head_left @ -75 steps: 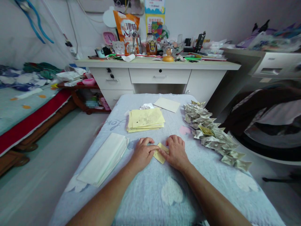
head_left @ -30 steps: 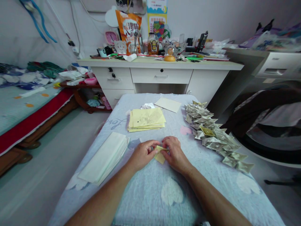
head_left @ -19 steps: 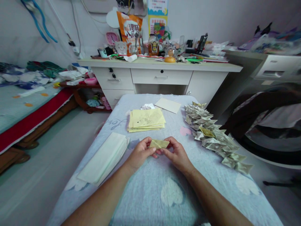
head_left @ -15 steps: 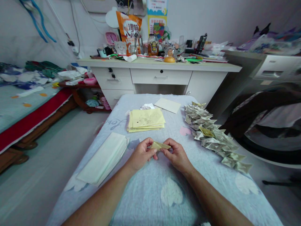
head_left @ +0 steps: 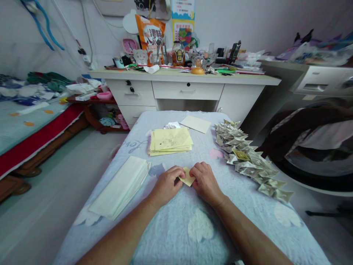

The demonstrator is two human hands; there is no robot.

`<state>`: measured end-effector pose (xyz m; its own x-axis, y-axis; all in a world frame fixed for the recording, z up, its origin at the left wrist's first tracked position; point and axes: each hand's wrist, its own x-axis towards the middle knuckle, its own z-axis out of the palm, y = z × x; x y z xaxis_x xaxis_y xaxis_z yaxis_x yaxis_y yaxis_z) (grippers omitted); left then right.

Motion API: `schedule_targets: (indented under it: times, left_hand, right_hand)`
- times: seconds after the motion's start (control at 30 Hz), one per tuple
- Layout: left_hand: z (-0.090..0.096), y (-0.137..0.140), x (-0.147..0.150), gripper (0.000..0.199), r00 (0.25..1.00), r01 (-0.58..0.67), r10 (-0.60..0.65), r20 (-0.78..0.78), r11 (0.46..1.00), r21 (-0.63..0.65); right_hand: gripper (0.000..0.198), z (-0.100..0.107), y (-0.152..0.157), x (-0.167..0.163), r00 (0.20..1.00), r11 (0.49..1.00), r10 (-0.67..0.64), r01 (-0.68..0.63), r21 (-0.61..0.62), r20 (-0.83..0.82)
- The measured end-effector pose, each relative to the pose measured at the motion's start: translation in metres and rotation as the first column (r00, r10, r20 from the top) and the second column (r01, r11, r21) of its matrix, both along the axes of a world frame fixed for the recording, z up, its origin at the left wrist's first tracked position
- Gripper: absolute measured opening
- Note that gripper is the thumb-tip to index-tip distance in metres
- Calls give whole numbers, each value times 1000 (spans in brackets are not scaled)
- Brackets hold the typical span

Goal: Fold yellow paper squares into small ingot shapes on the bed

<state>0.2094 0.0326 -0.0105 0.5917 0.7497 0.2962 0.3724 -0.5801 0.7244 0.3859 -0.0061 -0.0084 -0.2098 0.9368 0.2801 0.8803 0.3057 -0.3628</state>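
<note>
Paper (head_left: 187, 177) sits between left hand (head_left: 168, 184) and right hand (head_left: 205, 181), each pinching its near edge. Neither's nearer; long axis unclear.

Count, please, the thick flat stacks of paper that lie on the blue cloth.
2. The yellow stack is beyond the left hand; the white stack is left of that hand. The small yellow paper it holds is not counted.

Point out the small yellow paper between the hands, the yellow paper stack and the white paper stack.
Small yellow paper (head_left: 188, 177), head view: middle of its uncovered face.
Yellow paper stack (head_left: 171, 140), head view: its top sheet.
White paper stack (head_left: 120, 187), head view: its broad upper face.
</note>
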Motion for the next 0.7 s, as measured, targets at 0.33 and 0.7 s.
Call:
schedule_targets:
  times: [0.33, 0.7]
  left_hand:
    - [0, 4, -8, 12, 968, -24, 54, -243, 992, 124]
    - [-4, 11, -9, 11, 935, -136, 171, -312, 982, 129]
  right_hand:
    - [15, -3, 1, 17, 994, 991, 50, -62, -119, -102]
    - [3, -3, 4, 19, 983, 987, -61, 33, -158, -175]
